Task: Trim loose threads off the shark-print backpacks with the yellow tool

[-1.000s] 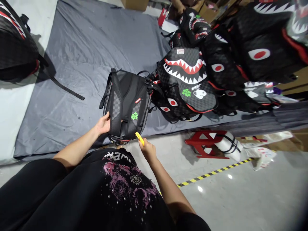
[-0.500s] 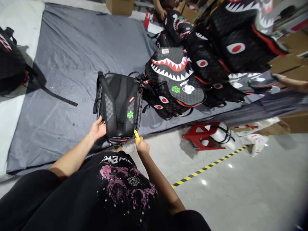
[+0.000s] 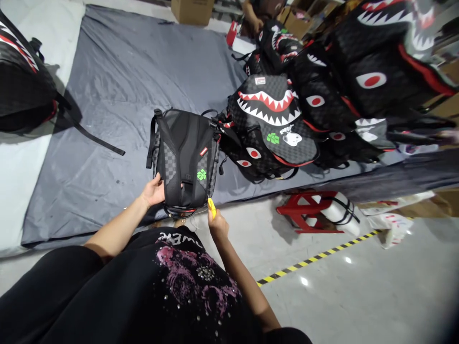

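The backpack (image 3: 190, 148) lies straps-up left of the frame's centre, on the grey sheet (image 3: 118, 81), its lower end near the person's shirt (image 3: 193, 282). From the lower left, the left forearm slants up and rightward; the left hand (image 3: 154, 192) meets the bag's lower left edge, palm partly turned up, thumb raised apart from the fingers. These run out of sight behind a strap, so whether they grip cannot be told. From the lower right, the other forearm angles up and leftward. The right hand (image 3: 218, 225) is curled around a yellow tool (image 3: 212, 208), whose tip points up at the bag's lower right corner.
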Demonstrator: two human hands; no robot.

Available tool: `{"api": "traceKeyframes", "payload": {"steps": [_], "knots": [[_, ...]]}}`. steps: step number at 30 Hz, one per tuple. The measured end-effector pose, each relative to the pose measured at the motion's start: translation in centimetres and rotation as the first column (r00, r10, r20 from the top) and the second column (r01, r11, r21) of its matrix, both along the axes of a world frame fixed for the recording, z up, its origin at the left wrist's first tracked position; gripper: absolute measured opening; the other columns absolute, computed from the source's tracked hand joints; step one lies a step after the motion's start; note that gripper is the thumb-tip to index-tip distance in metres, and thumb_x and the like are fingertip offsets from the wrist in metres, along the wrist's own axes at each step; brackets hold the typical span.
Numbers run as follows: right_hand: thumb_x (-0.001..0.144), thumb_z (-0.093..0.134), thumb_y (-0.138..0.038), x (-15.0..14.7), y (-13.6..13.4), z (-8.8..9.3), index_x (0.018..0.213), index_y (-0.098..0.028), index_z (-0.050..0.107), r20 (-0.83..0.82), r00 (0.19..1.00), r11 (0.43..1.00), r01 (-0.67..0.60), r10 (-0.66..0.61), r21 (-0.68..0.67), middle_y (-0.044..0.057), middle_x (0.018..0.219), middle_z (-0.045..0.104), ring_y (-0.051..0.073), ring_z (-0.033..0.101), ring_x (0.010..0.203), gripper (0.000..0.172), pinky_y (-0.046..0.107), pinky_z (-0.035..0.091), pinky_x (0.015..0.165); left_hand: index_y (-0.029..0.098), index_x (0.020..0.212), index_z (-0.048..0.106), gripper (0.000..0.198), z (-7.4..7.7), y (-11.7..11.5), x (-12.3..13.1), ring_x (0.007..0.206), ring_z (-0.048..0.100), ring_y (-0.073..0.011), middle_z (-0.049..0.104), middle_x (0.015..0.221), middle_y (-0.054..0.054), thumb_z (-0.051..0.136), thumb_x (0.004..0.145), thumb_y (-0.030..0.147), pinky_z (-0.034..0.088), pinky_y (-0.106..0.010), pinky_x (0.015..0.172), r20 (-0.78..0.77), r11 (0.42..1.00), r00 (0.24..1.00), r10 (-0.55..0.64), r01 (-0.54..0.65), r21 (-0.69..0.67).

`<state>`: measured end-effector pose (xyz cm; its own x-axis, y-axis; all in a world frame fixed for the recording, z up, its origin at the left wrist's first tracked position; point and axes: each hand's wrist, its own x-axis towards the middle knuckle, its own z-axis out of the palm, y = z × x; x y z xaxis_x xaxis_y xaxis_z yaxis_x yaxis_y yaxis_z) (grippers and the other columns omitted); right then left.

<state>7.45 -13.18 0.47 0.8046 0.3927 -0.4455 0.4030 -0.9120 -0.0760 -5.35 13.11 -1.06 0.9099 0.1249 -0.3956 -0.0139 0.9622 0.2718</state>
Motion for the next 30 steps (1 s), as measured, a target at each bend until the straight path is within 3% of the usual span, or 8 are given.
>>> {"api": "traceKeyframes", "payload": {"steps": [9, 15, 21, 24, 27, 30], "knots": [[0.102, 0.029, -0.047, -1.3, -1.9, 0.6, 0.11, -0.018, 0.055, -0.019, 0.997, 0.997, 0.07, -0.07, 0.026, 0.009, 0.089, 0.07, 0.022, 0.066, 0.082, 0.039, 0.028, 0.036, 0.066, 0.0, 0.138, 0.043, 0.077, -0.7, 0.8, 0.1, 0.122, 0.057, -0.0329, 0.064, 0.121, -0.025, 0.033, 0.093, 0.061, 0.033, -0.053, 0.111, 0.094, 0.998, 0.995, -0.019, 0.024, -0.055], [0.101, 0.03, -0.047, -1.1, -2.7, 2.0, 0.112, -0.018, 0.056, -0.065, 0.992, 0.994, 0.106, -0.104, 0.032, 0.011, 0.093, 0.069, 0.025, 0.066, 0.088, 0.041, 0.03, 0.039, 0.068, -0.001, 0.133, 0.049, 0.072, -0.3, 0.5, 0.7, 0.112, 0.064, -0.0302, 0.07, 0.108, -0.023, 0.028, 0.096, 0.057, 0.04, -0.049, 0.107, -0.01, 0.999, 1.0, 0.021, -0.021, -0.043], [0.1, 0.026, -0.051, -6.4, -7.1, 4.1, 0.11, -0.02, 0.056, -0.218, 0.963, 0.986, 0.164, -0.157, 0.012, 0.01, 0.089, 0.07, 0.026, 0.066, 0.085, 0.044, 0.029, 0.038, 0.064, 0.002, 0.125, 0.056, 0.055, 0.8, -0.6, 0.9, 0.1, 0.069, -0.0272, 0.073, 0.098, -0.019, 0.038, 0.097, 0.045, 0.048, -0.046, 0.102, -0.139, 0.997, 0.987, 0.08, -0.079, 0.014], [0.1, 0.032, -0.046, -8.5, -6.4, 4.0, 0.108, -0.02, 0.058, -0.267, 0.957, 0.992, 0.124, -0.118, 0.006, 0.011, 0.092, 0.07, 0.026, 0.066, 0.087, 0.038, 0.028, 0.037, 0.064, 0.002, 0.12, 0.06, 0.051, 1.3, -1.1, 1.2, 0.096, 0.07, -0.0265, 0.073, 0.094, -0.018, 0.043, 0.095, 0.043, 0.05, -0.045, 0.099, -0.188, 0.996, 0.978, 0.091, -0.086, 0.032], [0.1, 0.034, -0.045, -8.6, -4.3, 3.8, 0.108, -0.018, 0.059, -0.273, 0.959, 0.997, 0.076, -0.075, -0.006, 0.012, 0.093, 0.071, 0.026, 0.067, 0.089, 0.038, 0.029, 0.039, 0.066, 0.003, 0.116, 0.062, 0.047, 1.8, -1.2, 1.6, 0.096, 0.07, -0.0261, 0.073, 0.093, -0.017, 0.046, 0.094, 0.041, 0.051, -0.044, 0.098, -0.242, 0.993, 0.965, 0.102, -0.083, 0.089], [0.1, 0.034, -0.046, -7.9, -2.3, 3.9, 0.11, -0.017, 0.06, -0.307, 0.951, 0.999, 0.022, -0.03, -0.028, 0.013, 0.097, 0.071, 0.027, 0.067, 0.093, 0.04, 0.031, 0.042, 0.07, 0.005, 0.12, 0.06, 0.048, 2.3, -1.5, 1.8, 0.105, 0.066, -0.027, 0.071, 0.105, -0.018, 0.052, 0.089, 0.041, 0.048, -0.044, 0.101, -0.323, 0.952, 0.939, 0.117, -0.013, 0.307]]}}
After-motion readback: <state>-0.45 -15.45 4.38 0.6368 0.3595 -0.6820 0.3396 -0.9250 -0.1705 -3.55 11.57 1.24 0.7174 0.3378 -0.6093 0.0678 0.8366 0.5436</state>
